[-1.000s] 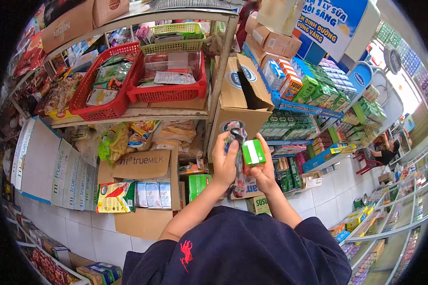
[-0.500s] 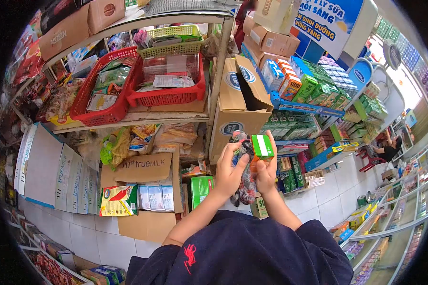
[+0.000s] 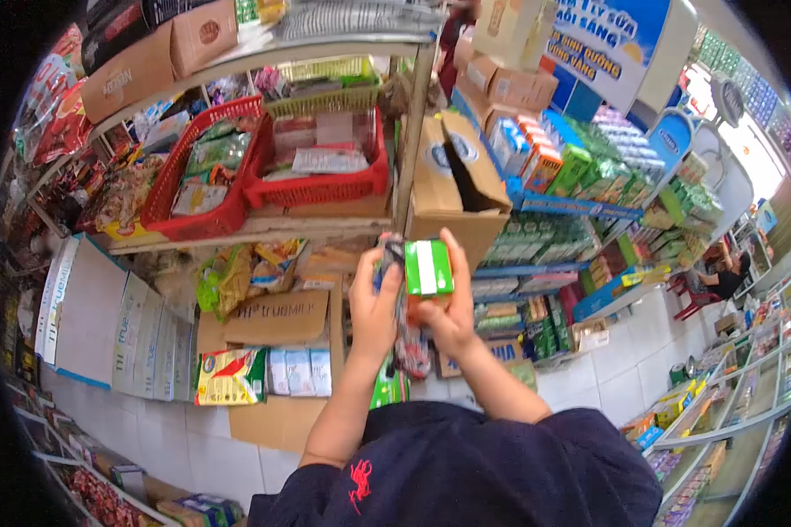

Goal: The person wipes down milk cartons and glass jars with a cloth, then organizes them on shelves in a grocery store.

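My right hand (image 3: 449,309) is wrapped round a small green and orange box (image 3: 429,272) with a white stripe across its top. Its thumb lies across the front below the green face. Beside the box, my left hand (image 3: 374,307) closes on a soft, crumpled grey, black and red bundle (image 3: 413,347), which looks like patterned cloth. The bundle hangs down between both wrists, and part of it is hidden behind the fingers. Both hands are close together in front of my chest.
Ahead stands a metal shelf with red baskets (image 3: 312,191) of packets. An open cardboard box (image 3: 277,318) holds packs below it. Brown cartons (image 3: 460,167) and drink-carton shelves (image 3: 580,206) rise at the right. A person (image 3: 728,277) sits far right near a red stool (image 3: 687,299).
Both hands have moved left together with the green box and the bundle, and the box's green face is turned more squarely toward me. The view has shifted slightly.
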Available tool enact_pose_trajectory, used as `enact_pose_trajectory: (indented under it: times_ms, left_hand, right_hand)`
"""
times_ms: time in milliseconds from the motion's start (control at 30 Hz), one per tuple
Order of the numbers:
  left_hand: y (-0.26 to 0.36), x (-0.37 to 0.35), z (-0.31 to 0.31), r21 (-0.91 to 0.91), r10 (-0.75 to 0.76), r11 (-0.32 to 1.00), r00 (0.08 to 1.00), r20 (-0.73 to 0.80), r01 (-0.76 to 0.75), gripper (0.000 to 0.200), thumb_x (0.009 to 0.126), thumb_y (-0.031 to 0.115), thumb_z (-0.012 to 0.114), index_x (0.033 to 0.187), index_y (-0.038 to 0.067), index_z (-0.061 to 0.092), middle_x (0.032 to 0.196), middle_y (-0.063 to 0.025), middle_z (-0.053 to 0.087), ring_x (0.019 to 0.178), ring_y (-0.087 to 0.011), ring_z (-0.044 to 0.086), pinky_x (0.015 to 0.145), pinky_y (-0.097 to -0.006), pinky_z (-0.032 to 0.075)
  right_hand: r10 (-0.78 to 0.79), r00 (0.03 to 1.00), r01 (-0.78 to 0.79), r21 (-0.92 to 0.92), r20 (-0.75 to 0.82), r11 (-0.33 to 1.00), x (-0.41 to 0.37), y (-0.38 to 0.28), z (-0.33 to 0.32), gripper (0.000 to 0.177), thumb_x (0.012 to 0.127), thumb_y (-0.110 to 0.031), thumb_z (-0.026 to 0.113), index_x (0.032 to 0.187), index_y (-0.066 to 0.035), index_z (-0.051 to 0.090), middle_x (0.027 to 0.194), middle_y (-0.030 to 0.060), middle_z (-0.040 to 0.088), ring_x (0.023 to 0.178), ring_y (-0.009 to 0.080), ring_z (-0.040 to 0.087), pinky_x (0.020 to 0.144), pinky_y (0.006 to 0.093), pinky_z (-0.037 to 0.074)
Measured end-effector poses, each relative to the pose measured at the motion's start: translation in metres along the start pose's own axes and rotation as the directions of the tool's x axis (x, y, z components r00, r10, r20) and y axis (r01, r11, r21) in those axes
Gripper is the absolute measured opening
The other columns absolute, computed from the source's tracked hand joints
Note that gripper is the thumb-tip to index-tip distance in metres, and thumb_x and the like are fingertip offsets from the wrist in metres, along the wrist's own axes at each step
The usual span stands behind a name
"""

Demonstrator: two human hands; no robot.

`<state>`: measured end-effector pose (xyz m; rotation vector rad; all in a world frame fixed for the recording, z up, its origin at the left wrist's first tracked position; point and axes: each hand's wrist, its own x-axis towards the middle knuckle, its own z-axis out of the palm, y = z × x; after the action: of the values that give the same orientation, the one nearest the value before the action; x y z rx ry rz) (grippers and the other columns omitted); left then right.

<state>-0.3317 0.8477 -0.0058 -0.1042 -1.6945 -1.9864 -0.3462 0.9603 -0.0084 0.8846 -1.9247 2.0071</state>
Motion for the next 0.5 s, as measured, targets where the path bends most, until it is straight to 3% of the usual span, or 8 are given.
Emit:
enact_pose_trajectory:
  times_ms: [33, 67, 133, 267, 300, 333, 400, 500]
  left_hand:
    - [-0.002, -0.002, -0.003, -0.033, -0.058, 0.998, 0.998, 0.012, 0.058, 0.026, 0.085, 0.02, 0.052, 0.1, -0.001, 0.049, 0.093, -0.009, 0.055, 0.088, -0.0157, 0.051, 0.08, -0.0292, 0.039]
    - [-0.001, -0.009, -0.006, 0.038, -0.013, 0.999, 1.0, 0.01, 0.013, 0.026, 0.085, 0.019, 0.053, 0.1, -0.001, 0.049, 0.093, -0.0091, 0.055, 0.088, -0.0156, 0.05, 0.08, -0.0293, 0.039]
    - [0.013, -0.014, -0.011, 0.159, 0.117, 0.98, 0.993, 0.023, -0.119, 0.025, 0.085, 0.019, 0.052, 0.101, -0.001, 0.049, 0.092, -0.0098, 0.054, 0.088, -0.0165, 0.05, 0.081, -0.0299, 0.038]
    - [0.021, -0.016, -0.016, 0.123, 0.078, 0.99, 0.997, -0.021, -0.075, 0.024, 0.086, 0.018, 0.049, 0.102, 0.0, 0.049, 0.095, -0.0106, 0.054, 0.089, -0.0188, 0.051, 0.081, -0.0297, 0.038]
    - [0.014, -0.014, -0.018, 0.276, 0.137, 0.952, 0.991, 0.001, -0.132, 0.025, 0.087, 0.019, 0.049, 0.103, 0.0, 0.049, 0.095, -0.0108, 0.055, 0.09, -0.0185, 0.052, 0.08, -0.0297, 0.039]
    - [0.003, -0.012, -0.017, 0.217, 0.062, 0.974, 0.998, 0.02, -0.065, 0.025, 0.086, 0.019, 0.05, 0.102, 0.0, 0.049, 0.094, -0.0112, 0.055, 0.089, -0.0192, 0.052, 0.08, -0.0299, 0.039]
    - [-0.015, -0.018, -0.008, 0.134, -0.05, 0.99, 0.998, 0.023, 0.046, 0.026, 0.085, 0.021, 0.051, 0.101, 0.0, 0.05, 0.093, -0.0115, 0.054, 0.088, -0.0203, 0.052, 0.08, -0.0299, 0.039]
    - [-0.002, -0.029, 0.0, 0.169, 0.149, 0.972, 0.984, 0.097, -0.164, 0.026, 0.084, 0.019, 0.053, 0.1, -0.001, 0.048, 0.093, -0.011, 0.05, 0.087, -0.0209, 0.049, 0.079, -0.0296, 0.038]
  right_hand:
    - [-0.034, 0.999, 0.035, -0.046, 0.011, 0.998, 0.001, -0.003, 0.001, 0.077, 0.075, -0.031, 0.06, 0.132, 0.004, 0.022, 0.115, 0.0159, 0.037, 0.106, 0.0265, 0.04, 0.094, 0.0345, 0.029]
    - [0.075, 0.997, -0.075, 0.056, 0.003, 0.996, -0.002, -0.001, 0.001, 0.077, 0.076, -0.033, 0.06, 0.132, 0.004, 0.022, 0.116, 0.0155, 0.037, 0.107, 0.0265, 0.04, 0.095, 0.0341, 0.028]
    - [0.034, 0.999, -0.034, 0.093, 0.003, 0.995, -0.001, 0.012, 0.009, 0.077, 0.077, -0.034, 0.059, 0.132, 0.003, 0.022, 0.116, 0.0154, 0.037, 0.108, 0.0261, 0.039, 0.095, 0.0336, 0.028]
    - [0.077, 0.996, -0.082, 0.186, 0.038, 0.979, -0.008, 0.002, 0.018, 0.078, 0.078, -0.037, 0.057, 0.133, 0.004, 0.019, 0.119, 0.0148, 0.034, 0.111, 0.0236, 0.036, 0.096, 0.0333, 0.027]
    - [0.062, 0.998, -0.066, 0.175, 0.026, 0.982, -0.009, 0.003, 0.016, 0.079, 0.078, -0.038, 0.057, 0.133, 0.004, 0.019, 0.119, 0.0145, 0.033, 0.111, 0.023, 0.036, 0.096, 0.0334, 0.027]
    - [-0.003, 1.0, 0.004, 0.128, -0.011, 0.992, -0.009, 0.004, 0.012, 0.08, 0.077, -0.039, 0.058, 0.133, 0.004, 0.02, 0.12, 0.0141, 0.033, 0.113, 0.0223, 0.035, 0.096, 0.0339, 0.027]
    - [0.009, 0.999, 0.002, 0.246, -0.043, 0.969, -0.009, 0.002, 0.005, 0.08, 0.078, -0.036, 0.06, 0.134, 0.002, 0.018, 0.121, 0.013, 0.034, 0.111, 0.0203, 0.038, 0.092, 0.0322, 0.033]
    - [0.035, 0.995, 0.008, 0.407, -0.098, 0.913, -0.012, -0.002, 0.002, 0.079, 0.08, -0.033, 0.06, 0.135, 0.001, 0.015, 0.121, 0.0117, 0.033, 0.107, 0.018, 0.042, 0.087, 0.0288, 0.039]
